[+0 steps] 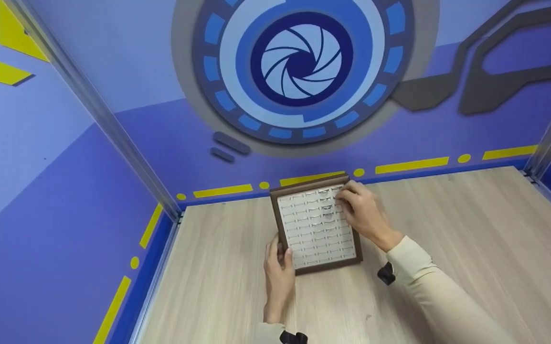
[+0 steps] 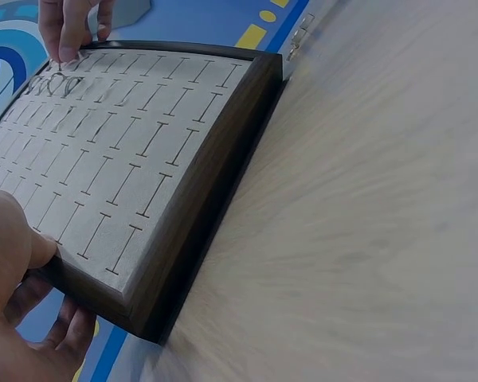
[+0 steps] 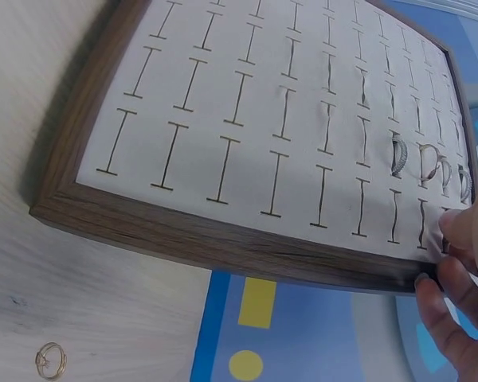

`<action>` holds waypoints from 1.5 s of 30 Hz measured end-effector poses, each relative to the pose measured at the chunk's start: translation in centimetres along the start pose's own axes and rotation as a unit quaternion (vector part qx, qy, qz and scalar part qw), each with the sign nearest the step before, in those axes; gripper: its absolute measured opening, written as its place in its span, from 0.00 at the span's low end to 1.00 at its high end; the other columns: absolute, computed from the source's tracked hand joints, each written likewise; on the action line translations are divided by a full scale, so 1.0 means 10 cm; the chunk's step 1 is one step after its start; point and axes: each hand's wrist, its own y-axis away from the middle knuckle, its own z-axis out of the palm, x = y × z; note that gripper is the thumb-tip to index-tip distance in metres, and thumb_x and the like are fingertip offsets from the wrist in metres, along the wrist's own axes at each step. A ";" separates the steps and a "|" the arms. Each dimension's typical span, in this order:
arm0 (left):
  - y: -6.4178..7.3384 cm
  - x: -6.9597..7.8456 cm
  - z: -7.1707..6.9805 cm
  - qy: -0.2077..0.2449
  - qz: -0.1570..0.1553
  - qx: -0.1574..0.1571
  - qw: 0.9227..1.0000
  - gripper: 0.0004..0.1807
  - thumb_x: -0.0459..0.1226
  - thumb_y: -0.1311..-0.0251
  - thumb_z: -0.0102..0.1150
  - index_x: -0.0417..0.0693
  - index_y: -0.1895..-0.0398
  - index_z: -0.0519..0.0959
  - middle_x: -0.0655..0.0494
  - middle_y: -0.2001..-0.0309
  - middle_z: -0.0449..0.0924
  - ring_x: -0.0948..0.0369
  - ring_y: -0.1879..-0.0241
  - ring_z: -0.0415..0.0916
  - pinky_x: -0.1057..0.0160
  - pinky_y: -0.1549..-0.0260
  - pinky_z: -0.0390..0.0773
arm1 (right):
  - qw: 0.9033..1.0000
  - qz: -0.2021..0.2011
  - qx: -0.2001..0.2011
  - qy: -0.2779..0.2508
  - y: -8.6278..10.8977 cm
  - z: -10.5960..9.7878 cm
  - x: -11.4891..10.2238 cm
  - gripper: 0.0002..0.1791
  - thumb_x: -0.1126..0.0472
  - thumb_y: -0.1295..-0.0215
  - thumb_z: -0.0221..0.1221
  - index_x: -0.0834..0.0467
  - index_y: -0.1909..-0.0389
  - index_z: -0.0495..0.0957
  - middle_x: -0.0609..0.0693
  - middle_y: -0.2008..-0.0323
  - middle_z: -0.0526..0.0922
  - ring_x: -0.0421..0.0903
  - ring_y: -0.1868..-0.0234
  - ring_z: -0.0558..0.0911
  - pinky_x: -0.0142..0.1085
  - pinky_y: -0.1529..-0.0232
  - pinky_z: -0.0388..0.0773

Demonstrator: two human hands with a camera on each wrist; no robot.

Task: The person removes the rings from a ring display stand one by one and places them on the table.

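Observation:
A ring display tray (image 1: pixel 317 224) with a brown wood frame and a white slotted pad stands tilted up over the table. My left hand (image 1: pixel 279 272) grips its lower left edge, thumb on the front and fingers behind. At the upper right corner, my right hand (image 1: pixel 364 210) pinches a ring at a slot, mostly hidden by the fingertips (image 3: pixel 456 229). Several silver rings (image 3: pixel 399 154) sit in slots beside those fingers, also seen as a cluster of rings (image 2: pixel 57 84) in the left wrist view. Many other slots hold nothing.
A gold-coloured ring (image 3: pixel 51 361) lies on the wood-grain table (image 1: pixel 223 267) in the right wrist view. More small rings (image 2: pixel 300 36) lie past the tray's corner in the left wrist view. A blue patterned wall (image 1: pixel 237 177) rises behind the tray, with metal posts (image 1: pixel 113 124) at the corners.

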 end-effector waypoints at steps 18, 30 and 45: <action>0.06 -0.03 0.02 0.009 -0.002 -0.011 1.000 0.29 0.30 0.24 0.58 0.36 0.23 0.68 0.44 0.42 0.78 0.53 0.46 0.79 0.58 0.46 0.84 | 1.000 0.010 -0.009 -0.011 0.10 -0.08 -0.01 0.08 0.77 0.39 0.70 0.62 0.64 0.86 0.53 0.61 0.83 0.50 0.63 0.85 0.40 0.62 0.86; 0.05 -0.02 0.01 0.006 -0.002 -0.008 1.000 0.29 0.28 0.25 0.58 0.35 0.23 0.67 0.42 0.41 0.78 0.51 0.45 0.80 0.54 0.45 0.85 | 1.000 0.008 -0.016 -0.011 0.13 -0.14 -0.01 0.07 0.76 0.38 0.71 0.62 0.63 0.87 0.52 0.61 0.83 0.49 0.64 0.85 0.39 0.64 0.87; 0.01 0.02 0.01 0.008 -0.021 0.000 1.000 0.30 0.27 0.26 0.58 0.35 0.23 0.67 0.44 0.40 0.78 0.50 0.43 0.80 0.51 0.41 0.84 | 1.000 -0.017 -0.005 -0.018 0.24 -0.22 0.08 0.10 0.78 0.42 0.73 0.61 0.64 0.88 0.52 0.60 0.84 0.47 0.63 0.85 0.38 0.64 0.86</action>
